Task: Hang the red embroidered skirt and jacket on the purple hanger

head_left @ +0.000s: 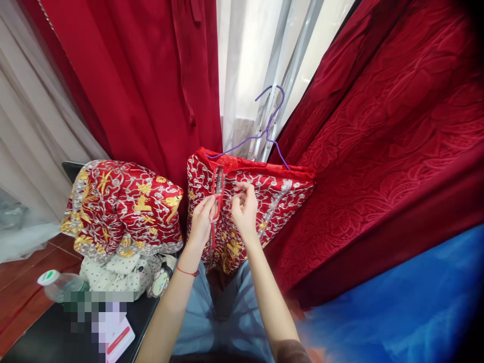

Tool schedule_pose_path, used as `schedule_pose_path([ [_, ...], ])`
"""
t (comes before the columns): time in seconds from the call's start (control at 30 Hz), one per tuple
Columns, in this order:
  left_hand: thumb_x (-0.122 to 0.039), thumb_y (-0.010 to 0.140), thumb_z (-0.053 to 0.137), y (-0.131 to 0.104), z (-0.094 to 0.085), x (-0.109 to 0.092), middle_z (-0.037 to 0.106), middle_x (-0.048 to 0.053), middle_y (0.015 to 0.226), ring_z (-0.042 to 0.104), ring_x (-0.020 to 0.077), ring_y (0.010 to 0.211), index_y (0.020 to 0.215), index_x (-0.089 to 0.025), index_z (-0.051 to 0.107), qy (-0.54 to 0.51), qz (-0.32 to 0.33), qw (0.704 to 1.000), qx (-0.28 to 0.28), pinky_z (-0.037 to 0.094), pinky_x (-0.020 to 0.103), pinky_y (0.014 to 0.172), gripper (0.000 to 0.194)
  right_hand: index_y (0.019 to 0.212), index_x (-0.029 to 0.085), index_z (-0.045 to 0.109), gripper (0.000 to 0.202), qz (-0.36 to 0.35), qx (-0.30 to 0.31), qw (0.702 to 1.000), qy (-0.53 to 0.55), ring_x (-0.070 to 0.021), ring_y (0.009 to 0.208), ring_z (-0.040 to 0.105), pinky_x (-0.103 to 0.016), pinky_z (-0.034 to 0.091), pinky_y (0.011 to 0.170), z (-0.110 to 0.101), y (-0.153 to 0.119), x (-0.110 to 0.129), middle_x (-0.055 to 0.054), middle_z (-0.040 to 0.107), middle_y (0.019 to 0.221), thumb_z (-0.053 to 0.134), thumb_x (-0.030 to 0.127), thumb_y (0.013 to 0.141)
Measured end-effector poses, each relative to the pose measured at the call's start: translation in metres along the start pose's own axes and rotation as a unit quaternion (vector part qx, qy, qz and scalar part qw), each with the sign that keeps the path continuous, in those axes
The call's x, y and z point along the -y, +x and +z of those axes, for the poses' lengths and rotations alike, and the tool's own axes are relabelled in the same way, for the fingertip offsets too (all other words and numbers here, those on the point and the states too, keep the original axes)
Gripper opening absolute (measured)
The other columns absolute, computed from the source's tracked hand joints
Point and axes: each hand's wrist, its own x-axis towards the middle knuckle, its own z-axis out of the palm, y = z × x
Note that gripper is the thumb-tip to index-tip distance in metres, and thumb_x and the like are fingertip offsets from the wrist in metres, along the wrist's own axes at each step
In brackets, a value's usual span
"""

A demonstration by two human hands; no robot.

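The red embroidered garment (270, 201) is spreading before the person's legs (191, 322), a purple hanger (267, 132) rising from its top edge. Below that edge's left end, the left hand (203, 216) is pinching a red loop (218, 206), possibly a strap. The right hand (245, 207) is curling its fingers just beside it; whether they are gripping anything, I cannot tell. A folded embroidered bundle (124, 206) is resting on spotted cloth (113, 275) toward a black seat's (41, 330) far edge, a bottle (62, 286) lying near its left edge.

The hung garment (278, 204) and folded garment (126, 206) are red with silver scrollwork and gold motifs; the hanger (267, 130) is purple, the bundled cloth (113, 275) white with dark dots.
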Motion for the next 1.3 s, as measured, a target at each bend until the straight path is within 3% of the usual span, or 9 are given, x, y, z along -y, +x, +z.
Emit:
schedule_pose_path([
  [0.13, -0.049, 0.072, 0.082, -0.003, 0.000, 0.002, 0.033, -0.009, 0.053, 0.026, 0.0037, 0.047, 0.069, -0.015, 0.061, -0.022, -0.024, 0.999, -0.005, 0.023, 0.016, 0.044, 0.040, 0.097, 0.021, 0.061, 0.018, 0.058, 0.152, 0.986, 0.046, -0.0145, 0.072, 0.061, -0.027, 0.051, 0.066, 0.000, -0.002, 0.001, -0.004, 0.066, 0.092, 0.050, 0.023, 0.083],
  [0.23, -0.052, 0.072, 0.081, -0.004, -0.001, 0.002, 0.036, -0.008, 0.053, 0.027, 0.0036, 0.047, 0.071, -0.016, 0.061, 0.001, -0.014, 1.000, -0.004, 0.021, 0.017, 0.043, 0.042, 0.089, 0.021, 0.064, 0.017, 0.093, 0.214, 0.970, 0.075, -0.0143, 0.066, 0.060, -0.027, 0.050, 0.065, -0.001, -0.004, 0.005, 0.001, 0.064, 0.074, 0.049, 0.028, 0.088],
  [0.4, -0.054, 0.073, 0.079, -0.003, -0.002, -0.001, 0.036, -0.009, 0.052, 0.029, 0.0046, 0.047, 0.083, -0.016, 0.068, 0.041, 0.002, 0.999, 0.005, 0.024, 0.018, 0.045, 0.040, 0.086, 0.021, 0.066, 0.032, 0.092, 0.200, 0.971, 0.088, -0.0149, 0.069, 0.062, -0.027, 0.051, 0.070, -0.002, -0.005, 0.008, -0.001, 0.066, 0.075, 0.041, 0.037, 0.097],
  [0.5, -0.053, 0.073, 0.079, -0.004, -0.003, 0.000, 0.039, -0.007, 0.054, 0.031, 0.0052, 0.049, 0.082, -0.016, 0.068, 0.057, 0.007, 0.998, -0.009, 0.024, 0.018, 0.045, 0.039, 0.093, 0.021, 0.066, 0.025, 0.076, 0.189, 0.977, 0.066, -0.0148, 0.070, 0.063, -0.026, 0.051, 0.068, -0.004, -0.005, 0.006, -0.001, 0.069, 0.082, 0.053, 0.042, 0.094],
  [0.63, -0.050, 0.074, 0.078, -0.005, -0.007, 0.004, 0.052, -0.004, 0.066, 0.036, 0.0048, 0.052, 0.088, -0.018, 0.070, 0.077, -0.002, 0.996, -0.036, 0.027, 0.017, 0.046, 0.036, 0.090, 0.021, 0.064, 0.019, 0.053, 0.147, 0.988, 0.011, -0.0134, 0.065, 0.059, -0.025, 0.048, 0.063, -0.012, -0.002, 0.003, -0.001, 0.067, 0.078, 0.051, 0.034, 0.093],
  [0.87, -0.048, 0.076, 0.077, -0.007, -0.006, 0.005, 0.058, -0.002, 0.072, 0.039, 0.0053, 0.054, 0.089, -0.019, 0.072, 0.100, -0.003, 0.995, 0.026, 0.030, 0.017, 0.049, 0.033, 0.106, 0.021, 0.066, 0.023, 0.012, 0.172, 0.984, -0.035, -0.0151, 0.074, 0.063, -0.028, 0.049, 0.068, -0.014, -0.001, 0.006, -0.005, 0.072, 0.097, 0.052, 0.036, 0.095],
  [1.03, -0.051, 0.080, 0.072, -0.008, -0.003, 0.003, 0.055, -0.001, 0.068, 0.037, 0.0052, 0.052, 0.086, -0.017, 0.069, 0.103, 0.006, 0.994, 0.032, 0.025, 0.018, 0.046, 0.034, 0.096, 0.020, 0.067, 0.019, -0.018, 0.166, 0.984, -0.060, -0.0162, 0.076, 0.062, -0.028, 0.049, 0.070, -0.013, -0.002, 0.005, -0.006, 0.070, 0.094, 0.053, 0.034, 0.096],
  [1.2, -0.053, 0.080, 0.070, -0.006, -0.011, -0.003, 0.050, -0.004, 0.060, 0.030, 0.0039, 0.044, 0.087, -0.016, 0.067, 0.123, -0.045, 0.991, 0.028, 0.018, 0.018, 0.041, 0.039, 0.085, 0.020, 0.062, 0.024, 0.009, 0.138, 0.986, -0.089, -0.0156, 0.069, 0.058, -0.028, 0.046, 0.065, -0.033, 0.000, -0.008, -0.004, 0.066, 0.080, 0.053, 0.040, 0.095],
  [1.3, -0.045, 0.077, 0.076, 0.000, -0.019, -0.008, 0.046, -0.007, 0.060, 0.030, 0.0035, 0.044, 0.098, -0.017, 0.068, 0.125, -0.009, 0.992, 0.007, 0.018, 0.017, 0.040, 0.036, 0.084, 0.020, 0.061, 0.027, 0.056, 0.081, 0.992, -0.079, -0.0147, 0.065, 0.058, -0.028, 0.047, 0.064, -0.053, 0.001, -0.019, -0.002, 0.064, 0.075, 0.056, 0.046, 0.092],
])
